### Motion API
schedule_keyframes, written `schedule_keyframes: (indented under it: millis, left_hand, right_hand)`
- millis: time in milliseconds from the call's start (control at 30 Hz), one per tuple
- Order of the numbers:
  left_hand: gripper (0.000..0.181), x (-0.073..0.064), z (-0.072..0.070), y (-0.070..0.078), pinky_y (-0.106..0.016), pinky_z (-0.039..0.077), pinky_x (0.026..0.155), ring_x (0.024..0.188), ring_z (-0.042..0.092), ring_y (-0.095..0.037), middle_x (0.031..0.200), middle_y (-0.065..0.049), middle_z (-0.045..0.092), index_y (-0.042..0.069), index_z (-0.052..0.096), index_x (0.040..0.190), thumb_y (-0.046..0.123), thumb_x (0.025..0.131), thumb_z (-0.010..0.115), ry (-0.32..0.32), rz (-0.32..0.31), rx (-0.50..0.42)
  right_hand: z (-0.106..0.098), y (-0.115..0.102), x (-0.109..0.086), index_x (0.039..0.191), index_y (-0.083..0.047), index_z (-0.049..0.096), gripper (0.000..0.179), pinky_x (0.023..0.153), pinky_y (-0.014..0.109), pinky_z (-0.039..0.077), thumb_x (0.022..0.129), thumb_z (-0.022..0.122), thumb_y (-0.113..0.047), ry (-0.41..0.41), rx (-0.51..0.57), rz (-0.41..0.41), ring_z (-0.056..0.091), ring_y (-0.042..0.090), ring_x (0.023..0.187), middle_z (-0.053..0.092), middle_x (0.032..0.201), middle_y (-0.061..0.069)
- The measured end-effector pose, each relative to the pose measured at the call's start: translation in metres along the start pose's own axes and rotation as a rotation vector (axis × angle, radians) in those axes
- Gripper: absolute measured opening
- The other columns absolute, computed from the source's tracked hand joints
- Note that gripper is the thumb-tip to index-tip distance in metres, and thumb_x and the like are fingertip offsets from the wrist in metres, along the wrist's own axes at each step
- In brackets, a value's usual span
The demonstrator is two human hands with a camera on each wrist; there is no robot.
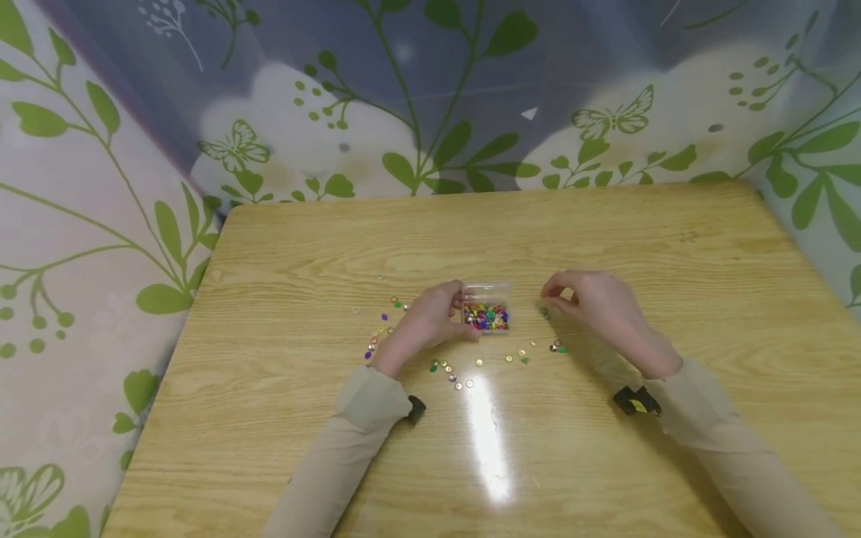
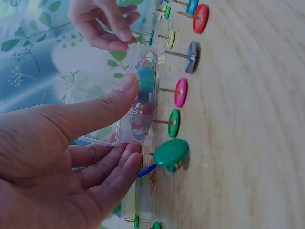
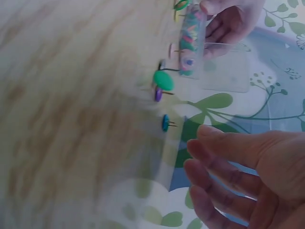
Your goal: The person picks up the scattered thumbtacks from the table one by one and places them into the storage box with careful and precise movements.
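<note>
A small clear plastic box (image 1: 486,334) with its lid tipped back is filled with colourful thumbtacks (image 1: 486,317). My left hand (image 1: 430,317) grips its left end, with the thumb along the near side, as the left wrist view (image 2: 95,114) confirms. To the right of the box, my right hand (image 1: 595,302) hovers low over the table, fingers loosely bent. A couple of tacks (image 1: 545,313) lie just under its fingertips. In the right wrist view a blue tack (image 3: 165,123) sits near the thumb tip, and nothing shows between the fingers.
Loose thumbtacks lie scattered on the wooden table (image 1: 303,448), points up in many cases: several left of the box, several in front (image 1: 452,377), a few at right (image 1: 558,348). A leaf-patterned cloth (image 1: 457,149) hangs behind the table.
</note>
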State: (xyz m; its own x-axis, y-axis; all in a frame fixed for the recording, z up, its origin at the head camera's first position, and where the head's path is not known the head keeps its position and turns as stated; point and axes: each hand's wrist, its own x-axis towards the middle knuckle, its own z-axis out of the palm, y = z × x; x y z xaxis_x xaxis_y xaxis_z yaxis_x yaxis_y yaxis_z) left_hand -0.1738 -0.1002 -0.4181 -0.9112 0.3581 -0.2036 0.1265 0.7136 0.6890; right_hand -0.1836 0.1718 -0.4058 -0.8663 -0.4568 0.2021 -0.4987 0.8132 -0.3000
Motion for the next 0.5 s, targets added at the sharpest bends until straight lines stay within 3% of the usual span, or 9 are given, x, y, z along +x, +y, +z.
schedule_keyframes:
  millis: [300,500]
  left_hand:
    - [0.047,-0.0002,0.0004,-0.0011,-0.036,0.053,0.089,0.102,0.061,-0.023,0.114,-0.007,0.065,0.009,0.06,0.113,0.027,0.079,0.088,0.002,0.011,0.007]
    - [0.048,-0.0001,0.0006,-0.0014,-0.037,0.053,0.091,0.104,0.061,-0.024,0.115,-0.008,0.066,0.009,0.061,0.115,0.027,0.079,0.088,0.003,0.012,0.003]
  right_hand:
    - [0.0076,0.0063,0.0061,0.092,-0.016,0.078,0.004,0.053,0.029,0.046,0.09,0.078,-0.018,-0.157,0.051,0.052,0.061,0.012,0.063,0.077,0.091,0.002]
    - [0.0093,0.007,0.007,0.092,-0.014,0.076,0.005,0.056,0.031,0.05,0.093,0.074,-0.018,-0.132,0.054,0.077,0.068,0.017,0.069,0.076,0.086,0.004]
